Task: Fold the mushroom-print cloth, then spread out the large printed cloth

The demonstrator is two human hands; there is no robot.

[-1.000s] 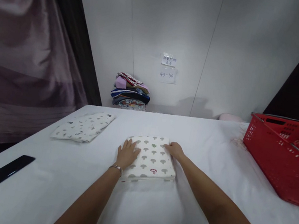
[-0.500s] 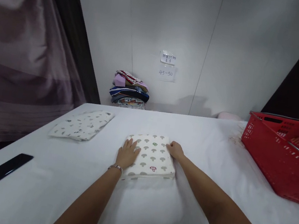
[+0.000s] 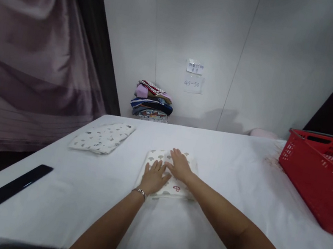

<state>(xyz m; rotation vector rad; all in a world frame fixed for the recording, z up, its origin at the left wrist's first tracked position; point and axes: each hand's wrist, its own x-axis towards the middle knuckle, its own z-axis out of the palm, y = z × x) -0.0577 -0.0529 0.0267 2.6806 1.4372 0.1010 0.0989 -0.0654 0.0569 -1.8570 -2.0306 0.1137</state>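
In the middle of the table lies a folded white cloth [image 3: 170, 190] printed with grey mushrooms and a red one near its front edge. My left hand [image 3: 153, 177] rests flat on its left part, fingers spread. Just right of it, my right hand [image 3: 179, 166] lies flat on the top of the cloth, fingers stretched out, its thumb close to the left hand's fingers. Both hands and forearms hide much of the print. Neither hand grips anything.
Another folded white printed cloth [image 3: 103, 137] lies at the left. A long black flat strip [image 3: 17, 185] is nearer the front left. A red plastic basket [image 3: 318, 177] stands at the right. Behind the white table [image 3: 81, 208], folded fabrics [image 3: 152, 104] are piled against the wall.
My right hand has moved left from the cloth's right edge onto its top, and its fingers have opened flat. My left hand stays on the cloth. The view has shifted slightly.
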